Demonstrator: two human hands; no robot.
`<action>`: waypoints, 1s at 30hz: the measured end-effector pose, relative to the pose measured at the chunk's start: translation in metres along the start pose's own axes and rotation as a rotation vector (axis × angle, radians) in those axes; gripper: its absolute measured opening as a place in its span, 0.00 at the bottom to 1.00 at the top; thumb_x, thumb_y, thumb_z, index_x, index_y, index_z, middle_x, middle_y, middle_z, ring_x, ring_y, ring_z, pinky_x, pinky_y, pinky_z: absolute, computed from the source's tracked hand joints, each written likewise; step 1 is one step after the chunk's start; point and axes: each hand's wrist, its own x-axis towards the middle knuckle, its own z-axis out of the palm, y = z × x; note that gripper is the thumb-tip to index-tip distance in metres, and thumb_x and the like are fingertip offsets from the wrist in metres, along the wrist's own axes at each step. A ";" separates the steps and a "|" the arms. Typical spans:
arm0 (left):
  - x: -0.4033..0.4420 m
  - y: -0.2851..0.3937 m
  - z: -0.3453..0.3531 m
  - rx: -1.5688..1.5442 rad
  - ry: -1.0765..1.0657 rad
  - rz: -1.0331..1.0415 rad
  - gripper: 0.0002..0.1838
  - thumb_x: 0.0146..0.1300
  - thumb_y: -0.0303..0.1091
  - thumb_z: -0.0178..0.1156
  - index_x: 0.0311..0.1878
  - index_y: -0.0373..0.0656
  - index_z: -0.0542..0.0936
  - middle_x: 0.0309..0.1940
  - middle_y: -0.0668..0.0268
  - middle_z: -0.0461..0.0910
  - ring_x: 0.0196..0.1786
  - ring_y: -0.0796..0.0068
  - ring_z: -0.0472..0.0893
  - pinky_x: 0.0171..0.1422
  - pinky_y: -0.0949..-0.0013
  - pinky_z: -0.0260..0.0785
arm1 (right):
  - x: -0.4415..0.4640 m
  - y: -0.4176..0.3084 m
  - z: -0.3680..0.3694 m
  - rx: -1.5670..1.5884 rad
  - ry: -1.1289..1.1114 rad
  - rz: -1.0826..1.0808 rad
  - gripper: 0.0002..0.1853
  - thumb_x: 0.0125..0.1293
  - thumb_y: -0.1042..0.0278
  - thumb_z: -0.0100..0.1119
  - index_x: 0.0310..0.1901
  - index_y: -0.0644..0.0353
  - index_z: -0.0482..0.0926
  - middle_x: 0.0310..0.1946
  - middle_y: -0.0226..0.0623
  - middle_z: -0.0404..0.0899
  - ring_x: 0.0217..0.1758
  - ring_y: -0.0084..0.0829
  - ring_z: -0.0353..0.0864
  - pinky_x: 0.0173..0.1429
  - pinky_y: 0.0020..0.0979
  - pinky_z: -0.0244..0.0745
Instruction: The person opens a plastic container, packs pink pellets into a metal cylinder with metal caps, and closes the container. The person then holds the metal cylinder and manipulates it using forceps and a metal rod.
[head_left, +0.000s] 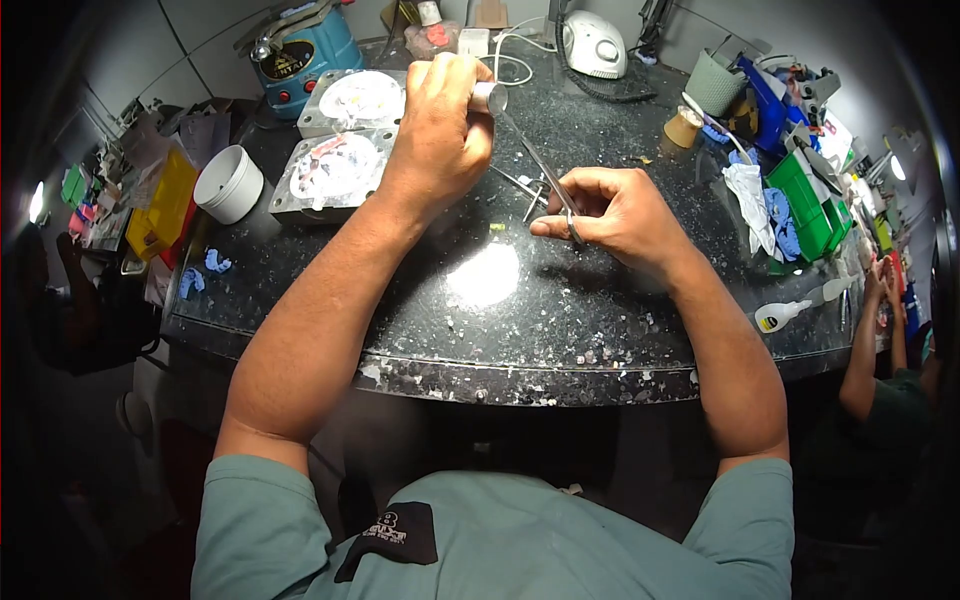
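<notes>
My left hand (440, 130) is raised over the bench, its fingers wrapped round a short silvery cylinder (490, 98) whose end points right. My right hand (635, 215) pinches a long, thin metal tool (541, 163) between thumb and fingers. The tool slants up and left toward the cylinder; whether the two touch I cannot tell. Thin crossed metal pieces (525, 188) are beside my right fingertips, partly hidden. Left of my left wrist, two metal mould halves (315, 207) hold white plaster, with pinkish bits in the nearer one.
A white tub (230, 185) and blue scraps (217, 261) are at left. Behind stand a blue appliance (310, 60) and a white machine (593, 45). At right are a green bin (800, 205), a small bottle (783, 316) and another person's hands (880, 283). The dark bench (520, 335) is speckled.
</notes>
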 end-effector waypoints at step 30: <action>-0.006 0.010 0.003 -0.448 -0.091 -0.410 0.13 0.65 0.31 0.69 0.30 0.43 0.74 0.23 0.77 0.72 0.30 0.87 0.68 0.34 0.75 0.64 | -0.005 -0.002 0.001 -0.266 0.052 -0.188 0.27 0.56 0.45 0.78 0.23 0.61 0.75 0.15 0.27 0.70 0.21 0.19 0.66 0.27 0.29 0.61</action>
